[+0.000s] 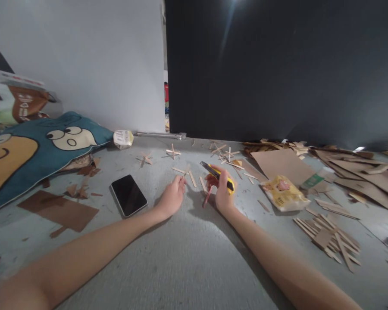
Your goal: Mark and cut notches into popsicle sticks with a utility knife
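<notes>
My left hand point(173, 197) is closed in a pinch on a thin wooden stick point(186, 170), which points up and away from the fingertips. My right hand point(225, 196) is wrapped round a yellow and black utility knife point(217, 174), its dark front end slanting up to the left. Below the right fingers shows a slim reddish stick-like thing point(207, 198); whether the hand holds it I cannot tell. Flat wooden sticks point(192, 179) lie on the grey table point(181, 258) between and beyond the hands. Farther back are small crossed-stick pieces point(173, 151).
A phone point(128, 195) lies left of my left hand, with brown cardboard point(60, 210) and a blue cartoon cushion point(74, 137) beyond. To the right are a yellow packet point(283, 193), a pile of sticks point(330, 239) and cardboard scraps point(358, 172). Upright panels point(278, 69) stand behind.
</notes>
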{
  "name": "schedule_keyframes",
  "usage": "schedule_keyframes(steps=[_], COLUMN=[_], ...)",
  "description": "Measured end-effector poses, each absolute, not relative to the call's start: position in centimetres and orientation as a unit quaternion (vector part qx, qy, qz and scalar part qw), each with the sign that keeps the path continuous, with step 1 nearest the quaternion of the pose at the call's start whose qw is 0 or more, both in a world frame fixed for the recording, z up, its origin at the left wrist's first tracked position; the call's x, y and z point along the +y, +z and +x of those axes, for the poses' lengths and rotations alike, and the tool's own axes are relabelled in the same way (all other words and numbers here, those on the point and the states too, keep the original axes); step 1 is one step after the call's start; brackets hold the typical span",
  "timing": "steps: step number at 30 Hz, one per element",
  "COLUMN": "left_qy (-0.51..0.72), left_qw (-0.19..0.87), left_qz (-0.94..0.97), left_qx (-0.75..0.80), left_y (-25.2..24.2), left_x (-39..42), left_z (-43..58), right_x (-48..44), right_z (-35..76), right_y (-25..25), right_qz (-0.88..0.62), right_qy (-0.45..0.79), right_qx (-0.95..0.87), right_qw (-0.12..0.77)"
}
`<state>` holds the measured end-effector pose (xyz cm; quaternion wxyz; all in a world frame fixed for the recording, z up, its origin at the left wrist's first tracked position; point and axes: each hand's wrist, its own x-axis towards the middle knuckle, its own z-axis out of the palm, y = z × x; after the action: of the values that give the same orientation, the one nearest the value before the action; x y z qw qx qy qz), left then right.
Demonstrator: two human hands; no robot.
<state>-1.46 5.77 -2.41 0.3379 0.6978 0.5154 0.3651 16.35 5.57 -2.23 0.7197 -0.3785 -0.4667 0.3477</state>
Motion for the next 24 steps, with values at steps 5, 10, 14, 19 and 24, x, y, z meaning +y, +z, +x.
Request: schedule_keyframes(steps=[5,10,14,19,24], left_qy=[0.43,0.419,0.417,0.405,0.411], left_qw=[0.519,0.535,0.502,0.499,0.505], left_qz=[0.608,0.61,0.625,0.623,0.618], left_qx=[0.419,0.407,0.428,0.446,0.441], left_y=[-2.4,-2.4,-2.2,-1.8,-1.8], left_x=[6.4,6.2,5.9,5.6,5.6], left_z=[-1.1,-1.2,-1.3,-1.2,-1.1], right_x=[4.6,4.0,4.1,4.1,4.0], right_z=[15.9,15.9,16.0,16.0,15.9], right_y=[-2.8,-3.3,-3.0,-2.7,-2.5], right_qz=[-0.38,-0.399,-0.38,-0.399,-0.386], right_qy=[0.323,0.229,0.184,0.164,0.163], right_qx=[-0.574,-0.656,-0.687,-0.689,-0.698], right_qw=[0.65,0.598,0.592,0.583,0.58])
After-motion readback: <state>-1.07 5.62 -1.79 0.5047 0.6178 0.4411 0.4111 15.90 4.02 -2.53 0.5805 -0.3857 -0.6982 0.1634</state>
